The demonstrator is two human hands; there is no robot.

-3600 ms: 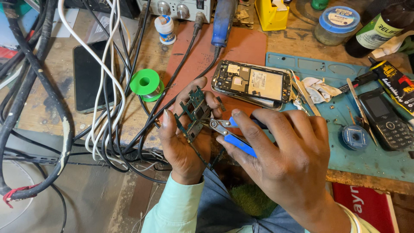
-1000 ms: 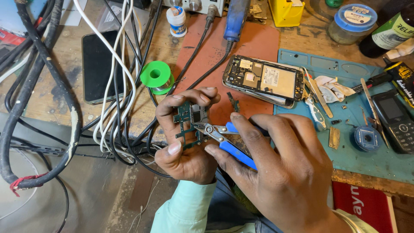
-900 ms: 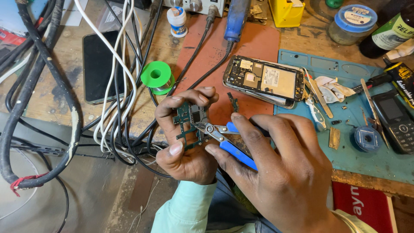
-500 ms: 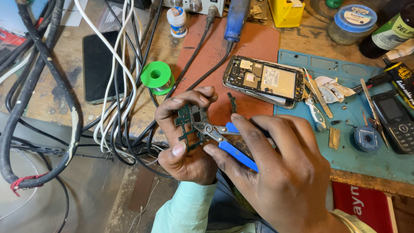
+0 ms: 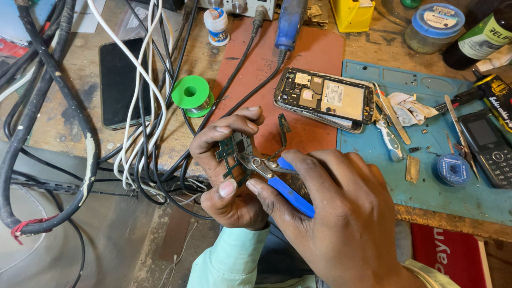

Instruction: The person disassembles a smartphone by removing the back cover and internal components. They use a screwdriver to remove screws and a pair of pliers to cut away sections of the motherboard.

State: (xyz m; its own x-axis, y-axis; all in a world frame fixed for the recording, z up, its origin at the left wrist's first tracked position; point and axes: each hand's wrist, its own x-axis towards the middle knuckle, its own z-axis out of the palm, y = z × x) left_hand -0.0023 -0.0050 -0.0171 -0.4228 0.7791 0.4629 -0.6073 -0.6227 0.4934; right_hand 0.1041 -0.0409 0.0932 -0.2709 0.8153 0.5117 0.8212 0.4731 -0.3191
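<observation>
Head view, as I read it from my station.

Containers: I log a round jar with a blue lid (image 5: 436, 26) at the far right edge of the bench, contents not legible to me; a dark bottle (image 5: 480, 37) beside it; a small white pot (image 5: 216, 25) by the red mat (image 5: 314, 58); a yellow box (image 5: 352, 13), its inside hidden.

Held items: my left hand (image 5: 229, 176) is clamped around a small green circuit board (image 5: 232, 154), thumb and fingers on its edges, held just off the near bench edge. My right hand (image 5: 341, 213) is closed on the blue handles of the cutters (image 5: 277, 178), whose tips touch the board.

Edges and room: both hands hang over the bench's front edge. Black and white cables (image 5: 138, 117) crowd the left.

Surroundings: an opened phone (image 5: 325, 98) lies straddling the red mat and the blue mat (image 5: 426, 186); a green solder spool (image 5: 193, 95), a dark handset (image 5: 120, 80), a keypad phone (image 5: 488, 146) and tweezers (image 5: 392, 114) lie well apart from the hands.
</observation>
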